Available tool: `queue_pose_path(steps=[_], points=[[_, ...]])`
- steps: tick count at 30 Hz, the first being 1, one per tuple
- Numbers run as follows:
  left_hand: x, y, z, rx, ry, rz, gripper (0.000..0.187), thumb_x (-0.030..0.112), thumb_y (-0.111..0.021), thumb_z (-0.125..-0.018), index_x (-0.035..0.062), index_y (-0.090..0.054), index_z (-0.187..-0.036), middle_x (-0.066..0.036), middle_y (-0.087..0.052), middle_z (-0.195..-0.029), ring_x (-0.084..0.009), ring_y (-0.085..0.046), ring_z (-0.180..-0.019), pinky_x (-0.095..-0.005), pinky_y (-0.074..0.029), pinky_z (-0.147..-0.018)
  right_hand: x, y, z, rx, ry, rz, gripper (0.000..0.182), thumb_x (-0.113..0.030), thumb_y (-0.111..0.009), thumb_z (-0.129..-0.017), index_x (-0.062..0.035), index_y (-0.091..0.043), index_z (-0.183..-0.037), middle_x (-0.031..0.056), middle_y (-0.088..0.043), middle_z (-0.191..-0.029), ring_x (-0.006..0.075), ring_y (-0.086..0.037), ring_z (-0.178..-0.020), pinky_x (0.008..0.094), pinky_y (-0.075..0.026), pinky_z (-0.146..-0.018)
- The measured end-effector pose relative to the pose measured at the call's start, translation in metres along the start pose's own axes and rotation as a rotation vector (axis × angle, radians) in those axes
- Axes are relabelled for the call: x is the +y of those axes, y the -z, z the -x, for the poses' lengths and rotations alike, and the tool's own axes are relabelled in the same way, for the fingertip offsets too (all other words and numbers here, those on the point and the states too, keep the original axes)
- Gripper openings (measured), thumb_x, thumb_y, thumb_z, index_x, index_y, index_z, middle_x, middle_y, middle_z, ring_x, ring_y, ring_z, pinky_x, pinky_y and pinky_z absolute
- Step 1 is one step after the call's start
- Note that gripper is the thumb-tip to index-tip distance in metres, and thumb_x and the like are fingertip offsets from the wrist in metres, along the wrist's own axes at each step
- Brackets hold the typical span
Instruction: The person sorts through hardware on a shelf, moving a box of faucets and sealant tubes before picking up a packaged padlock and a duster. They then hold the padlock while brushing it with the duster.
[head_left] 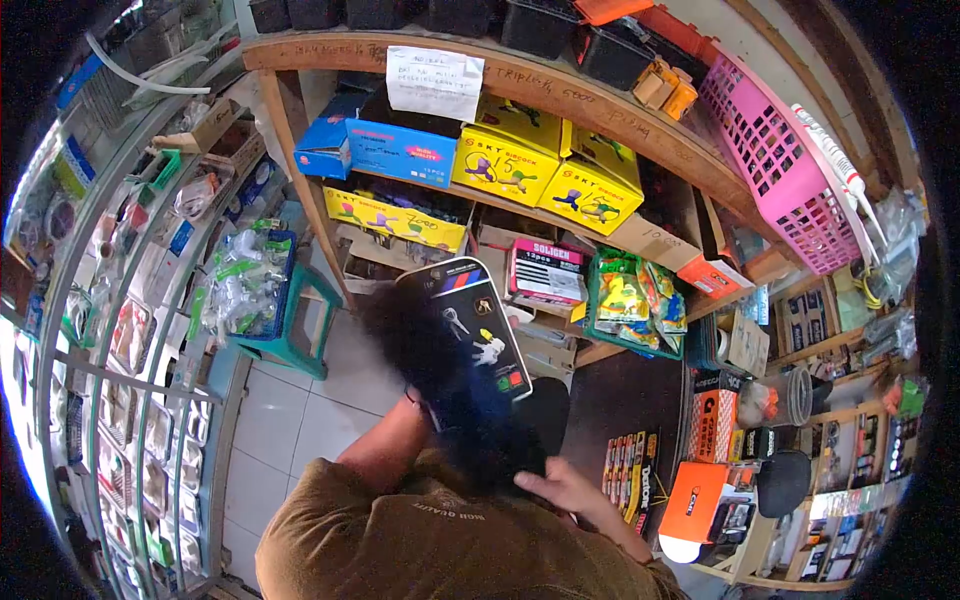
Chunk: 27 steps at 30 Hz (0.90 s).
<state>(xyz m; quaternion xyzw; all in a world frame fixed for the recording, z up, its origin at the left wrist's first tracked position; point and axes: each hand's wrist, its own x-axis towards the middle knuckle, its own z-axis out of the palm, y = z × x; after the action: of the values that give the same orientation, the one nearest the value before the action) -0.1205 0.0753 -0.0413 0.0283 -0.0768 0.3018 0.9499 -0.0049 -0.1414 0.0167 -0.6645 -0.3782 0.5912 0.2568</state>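
Note:
My left hand (514,322) is mostly hidden behind dark bristles, with a fingertip showing at the right edge of a flat, white-edged package (490,350). Small pictures of fittings are printed on the package's black face, which is tilted up toward me. Across its lower left side lies a dark, fluffy duster (405,325), blurred by motion. The duster reaches down to my right hand (560,487), which is closed around its lower end with the thumb on top.
Wooden shelving ahead carries yellow boxes (508,168), a blue box (400,150) and a green basket (640,320) of packets. A pink basket (780,165) stands upper right. Left are a glass display rack (130,370) and a green stool (300,325). An orange box (693,500) sits right.

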Motion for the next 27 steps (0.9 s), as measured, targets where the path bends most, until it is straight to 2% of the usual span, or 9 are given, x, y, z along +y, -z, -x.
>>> queue_pose_path(steps=[2, 4, 6, 8, 12, 18, 22, 26, 27], points=[[0.0, -0.011, 0.006, 0.052, 0.019, 0.0, 0.062, 0.051, -0.038, -0.088, 0.0093, -0.036, -0.133, -0.02, -0.044, -0.129, -0.0335, -0.046, -0.116, -0.0514, -0.037, -0.096, -0.008, -0.008, 0.006, 0.131, 0.117, 0.069, 0.057, -0.044, -0.055, -0.087, -0.0057, -0.045, -0.046, 0.0016, -0.045, -0.042, 0.0108, -0.045, -0.038, 0.0274, -0.036, -0.039], [0.002, -0.026, 0.016, 0.156, 0.043, 0.007, 0.061, 0.051, -0.038, -0.088, 0.011, -0.034, -0.134, -0.019, -0.044, -0.13, -0.032, -0.046, -0.116, -0.0507, -0.038, -0.095, -0.019, -0.007, 0.01, 0.139, -0.025, -0.191, 0.057, -0.044, -0.055, -0.087, -0.0053, -0.046, -0.047, 0.0016, -0.045, -0.042, 0.0101, -0.044, -0.038, 0.0281, -0.035, -0.038], [0.002, -0.015, 0.023, -0.089, 0.093, 0.165, 0.062, 0.052, -0.035, -0.088, 0.0106, -0.034, -0.134, -0.019, -0.044, -0.129, -0.0321, -0.047, -0.115, -0.0498, -0.04, -0.095, -0.011, -0.007, 0.005, 0.118, 0.05, -0.215, 0.053, -0.043, -0.057, -0.086, -0.0047, -0.048, -0.051, 0.0013, -0.045, -0.043, 0.0098, -0.043, -0.037, 0.0284, -0.034, -0.038], [-0.006, -0.02, 0.017, 0.11, 0.005, -0.071, 0.065, 0.055, -0.034, -0.087, 0.0091, -0.037, -0.133, -0.018, -0.045, -0.128, -0.0348, -0.048, -0.114, -0.0509, -0.039, -0.095, -0.002, -0.017, 0.001, 0.059, 0.07, -0.09, 0.051, -0.042, -0.057, -0.087, -0.0062, -0.048, -0.051, 0.0009, -0.045, -0.044, 0.0095, -0.042, -0.037, 0.0279, -0.033, -0.037], [0.007, -0.001, 0.029, 0.146, 0.027, -0.096, 0.064, 0.055, -0.036, -0.085, 0.0102, -0.039, -0.132, -0.019, -0.046, -0.127, -0.0349, -0.05, -0.111, -0.0516, -0.04, -0.094, -0.02, -0.017, 0.009, 0.151, 0.028, -0.231, 0.051, -0.041, -0.057, -0.087, -0.004, -0.049, -0.053, 0.0009, -0.045, -0.045, 0.0096, -0.041, -0.04, 0.0284, -0.033, -0.039], [0.01, 0.005, 0.031, 0.167, 0.004, -0.066, 0.063, 0.054, -0.036, -0.086, 0.0103, -0.039, -0.132, -0.018, -0.047, -0.127, -0.0356, -0.05, -0.111, -0.0522, -0.04, -0.094, -0.037, -0.02, 0.015, 0.046, 0.091, 0.072, 0.044, -0.039, -0.056, -0.088, -0.0065, -0.05, -0.059, 0.0017, -0.049, -0.049, 0.0085, -0.043, -0.041, 0.0261, -0.034, -0.038], [0.009, -0.019, 0.026, 0.132, -0.032, -0.059, 0.064, 0.054, -0.037, -0.086, 0.01, -0.038, -0.132, -0.018, -0.046, -0.127, -0.0351, -0.049, -0.112, -0.0514, -0.04, -0.094, -0.039, -0.016, 0.012, 0.216, -0.078, -0.257, 0.044, -0.04, -0.055, -0.088, -0.0075, -0.046, -0.06, 0.0003, -0.047, -0.049, 0.0079, -0.043, -0.043, 0.0259, -0.035, -0.04], [0.009, -0.028, 0.019, 0.083, -0.099, -0.271, 0.066, 0.054, -0.038, -0.086, 0.0081, -0.036, -0.133, -0.019, -0.045, -0.128, -0.0341, -0.045, -0.117, -0.051, -0.038, -0.095, 0.006, -0.019, -0.004, 0.08, 0.22, 0.114, 0.049, -0.043, -0.053, -0.088, -0.0068, -0.045, -0.055, 0.0007, -0.046, -0.047, 0.0087, -0.042, -0.041, 0.0266, -0.035, -0.04], [0.009, -0.023, 0.017, 0.036, -0.067, -0.159, 0.063, 0.05, -0.04, -0.087, 0.0082, -0.035, -0.133, -0.018, -0.045, -0.128, -0.0324, -0.045, -0.116, -0.0502, -0.038, -0.096, -0.025, -0.017, 0.005, 0.087, 0.057, -0.119, 0.052, -0.044, -0.053, -0.088, -0.0055, -0.046, -0.054, 0.0015, -0.045, -0.046, 0.0092, -0.042, -0.041, 0.0276, -0.036, -0.041]])
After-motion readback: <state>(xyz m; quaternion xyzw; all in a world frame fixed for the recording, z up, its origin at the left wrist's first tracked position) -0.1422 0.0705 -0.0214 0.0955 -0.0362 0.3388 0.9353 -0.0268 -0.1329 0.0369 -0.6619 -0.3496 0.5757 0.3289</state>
